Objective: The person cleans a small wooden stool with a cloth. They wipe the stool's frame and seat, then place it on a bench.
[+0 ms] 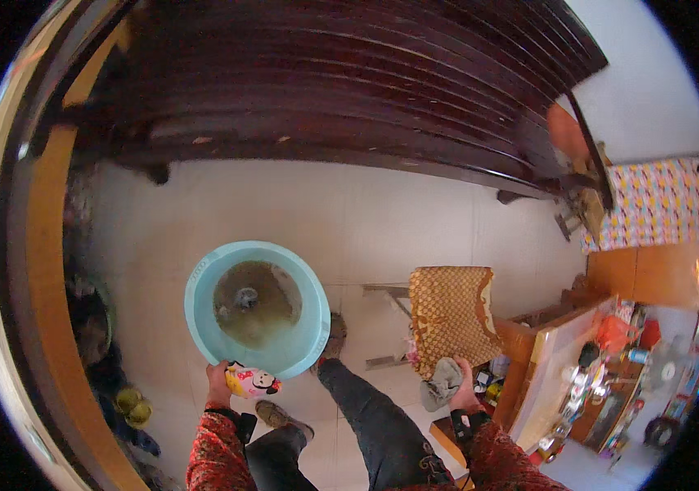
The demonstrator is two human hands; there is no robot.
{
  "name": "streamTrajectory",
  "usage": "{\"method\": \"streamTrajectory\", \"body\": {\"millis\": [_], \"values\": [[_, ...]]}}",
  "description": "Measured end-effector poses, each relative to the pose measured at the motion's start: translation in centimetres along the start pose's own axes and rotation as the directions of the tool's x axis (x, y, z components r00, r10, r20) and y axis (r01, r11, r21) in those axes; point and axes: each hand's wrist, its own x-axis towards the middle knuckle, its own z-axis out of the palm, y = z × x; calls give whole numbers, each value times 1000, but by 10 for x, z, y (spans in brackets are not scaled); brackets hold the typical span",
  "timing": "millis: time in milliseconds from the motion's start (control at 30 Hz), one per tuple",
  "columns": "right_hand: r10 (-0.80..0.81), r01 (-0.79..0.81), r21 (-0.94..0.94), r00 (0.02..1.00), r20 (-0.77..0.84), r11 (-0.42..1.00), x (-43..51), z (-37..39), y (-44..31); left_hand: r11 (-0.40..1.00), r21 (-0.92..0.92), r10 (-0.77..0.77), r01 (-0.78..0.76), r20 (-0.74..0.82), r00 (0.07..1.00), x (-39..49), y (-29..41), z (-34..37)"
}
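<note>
A light-blue plastic basin (201, 334) with murky grey-brown water (257, 307) in it is before me on the left, beside my feet. At its near rim is my left hand (219, 382), gripping a pink and yellow cartoon-printed item (254, 380). Whether the fingers also clasp the rim is hard to tell. On the right, my right hand (464, 390) holds a crumpled grey cloth (442, 385). This cloth is at the near edge of a folding stool draped with a brown patterned cover (450, 313).
A dark slatted wooden bench (337, 92) spans the far side. To the right stands a wooden cabinet (524, 374) with a cluttered top, and behind it a table under a patterned cloth (659, 202). Yellow-green round objects (133, 407) lie at left on the tiled floor (386, 215).
</note>
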Motion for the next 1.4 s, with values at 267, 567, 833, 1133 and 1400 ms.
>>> {"method": "streamTrajectory", "body": {"millis": [267, 567, 833, 1133, 1400], "values": [[444, -431, 294, 896, 25, 853, -40, 5, -16, 974, 169, 100, -153, 285, 953, 52, 45, 104], [656, -576, 368, 742, -139, 730, -88, -5, -37, 965, 237, 36, -114, 312, 950, 45, 68, 285], [645, -516, 469, 746, -166, 717, -107, -34, -19, 914, 359, 3, -189, 458, 889, 47, -25, 342], [682, -607, 359, 720, -128, 709, -101, -52, -19, 647, 732, -442, -213, 588, 677, -9, 6, 343], [404, -383, 166, 906, -122, 909, -111, -36, -95, 447, 828, -455, -338, 536, 712, -111, 132, 273]]}}
